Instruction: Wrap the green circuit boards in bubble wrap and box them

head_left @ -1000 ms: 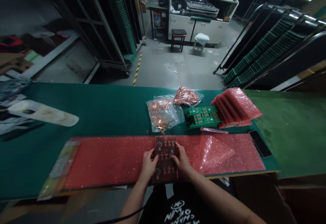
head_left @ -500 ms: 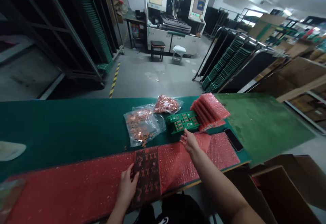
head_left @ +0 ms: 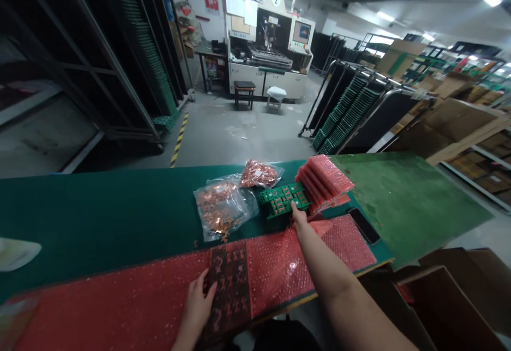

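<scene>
My left hand (head_left: 199,299) lies on the red bubble wrap (head_left: 120,298), fingers apart. Its fingertips touch the left edge of a dark panel with copper-coloured shapes (head_left: 229,284), which appears to lie under a layer of the wrap. Farther off, my right hand (head_left: 299,217) grips the front edge of a green circuit board (head_left: 284,195) on top of a small stack. The thumb is on the board's upper face; the other fingers are mostly hidden.
Clear bags of copper-coloured pieces (head_left: 221,204) lie left of the boards, some pieces spilled out. Folded red bubble-wrap packs (head_left: 325,178) are stacked to the right. A phone (head_left: 364,226) lies near the table's right end. An open cardboard box (head_left: 443,298) stands below.
My right hand has gone from open beside the board stack to gripping the top board's front edge. My left hand keeps its place on the panel's edge. The view has tilted up slightly.
</scene>
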The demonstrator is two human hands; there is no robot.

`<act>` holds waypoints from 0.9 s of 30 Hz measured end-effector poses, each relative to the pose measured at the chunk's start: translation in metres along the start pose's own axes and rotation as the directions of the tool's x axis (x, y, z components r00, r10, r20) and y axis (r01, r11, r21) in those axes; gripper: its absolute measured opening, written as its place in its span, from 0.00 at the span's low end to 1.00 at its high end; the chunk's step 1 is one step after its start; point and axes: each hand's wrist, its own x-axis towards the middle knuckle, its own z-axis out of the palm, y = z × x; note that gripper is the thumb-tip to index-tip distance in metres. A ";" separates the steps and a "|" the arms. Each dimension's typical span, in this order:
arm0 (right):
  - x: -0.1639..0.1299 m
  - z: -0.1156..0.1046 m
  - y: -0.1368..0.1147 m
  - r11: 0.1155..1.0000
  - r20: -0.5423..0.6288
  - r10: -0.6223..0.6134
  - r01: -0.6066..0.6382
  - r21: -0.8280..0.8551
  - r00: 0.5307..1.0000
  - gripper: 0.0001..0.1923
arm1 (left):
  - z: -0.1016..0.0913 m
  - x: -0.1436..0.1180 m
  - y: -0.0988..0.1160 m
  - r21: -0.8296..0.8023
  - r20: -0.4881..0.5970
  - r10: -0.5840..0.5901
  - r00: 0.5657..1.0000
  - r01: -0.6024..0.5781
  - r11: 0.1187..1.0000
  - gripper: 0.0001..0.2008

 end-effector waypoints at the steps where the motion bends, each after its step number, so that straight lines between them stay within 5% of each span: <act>1: 0.000 0.000 0.000 0.999 -0.020 0.035 -0.035 0.008 0.999 0.24 | 0.000 0.000 0.000 0.000 0.000 0.001 1.000 -0.001 1.000 0.31; 7: -0.010 -0.023 -0.009 0.991 0.011 0.107 -0.107 0.084 0.994 0.15 | 0.001 -0.001 -0.003 -0.017 -0.021 0.006 1.000 -0.006 1.000 0.30; 14: -0.047 -0.054 0.002 0.992 0.287 0.004 -0.041 0.123 0.958 0.16 | 0.001 -0.003 -0.005 -0.026 -0.004 0.005 1.000 -0.005 1.000 0.23; 16: -0.065 -0.054 0.015 0.998 0.515 -0.018 -0.015 0.060 0.857 0.18 | 0.001 -0.003 -0.005 -0.032 0.010 -0.005 1.000 0.005 0.999 0.22; 19: -0.098 -0.038 0.038 0.989 0.812 0.063 0.072 -0.128 0.581 0.22 | 0.000 -0.002 -0.005 -0.020 0.038 -0.009 0.999 0.010 1.000 0.22; 22: -0.128 -0.011 0.062 0.927 0.868 0.189 0.207 -0.311 0.459 0.15 | -0.003 0.000 -0.005 0.037 0.071 -0.012 0.997 0.010 0.999 0.21; 27: -0.150 0.015 0.086 0.721 0.789 0.230 0.445 -0.532 0.570 0.08 | -0.004 -0.003 -0.005 0.082 0.101 -0.033 0.994 0.024 0.996 0.25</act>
